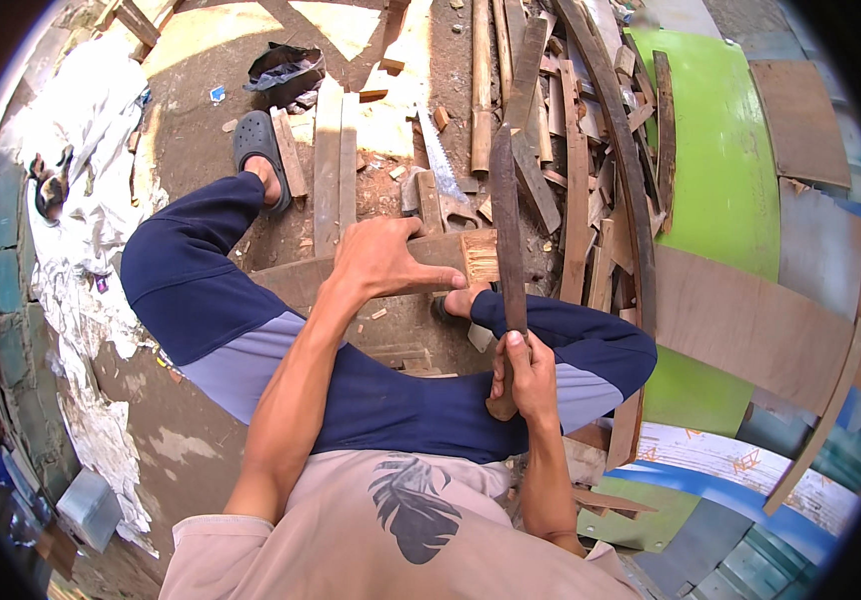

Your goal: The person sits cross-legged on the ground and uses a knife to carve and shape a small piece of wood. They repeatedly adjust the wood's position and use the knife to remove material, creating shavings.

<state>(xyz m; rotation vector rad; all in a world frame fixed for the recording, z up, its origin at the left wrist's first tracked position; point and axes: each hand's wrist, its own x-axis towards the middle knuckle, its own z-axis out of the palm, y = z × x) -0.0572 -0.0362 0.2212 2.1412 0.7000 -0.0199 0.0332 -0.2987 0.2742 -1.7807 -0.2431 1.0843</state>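
My right hand is wrapped round the wooden handle of a machete. Its long, dark, rusty blade points up and away from me, passing just beside the end of a thick wooden beam. The beam lies crosswise between my legs, and its right end shows a pale, freshly chopped face. Over the beam, left of that face, is my left hand, thumb and forefinger spread wide apart. Whether its other fingers touch the wood I cannot tell.
A handsaw lies beyond the beam among wood scraps. Long boards and offcuts pile up at the right, beside a green panel and a brown sheet. White cloth spreads at the left; a dark bag sits at the far side.
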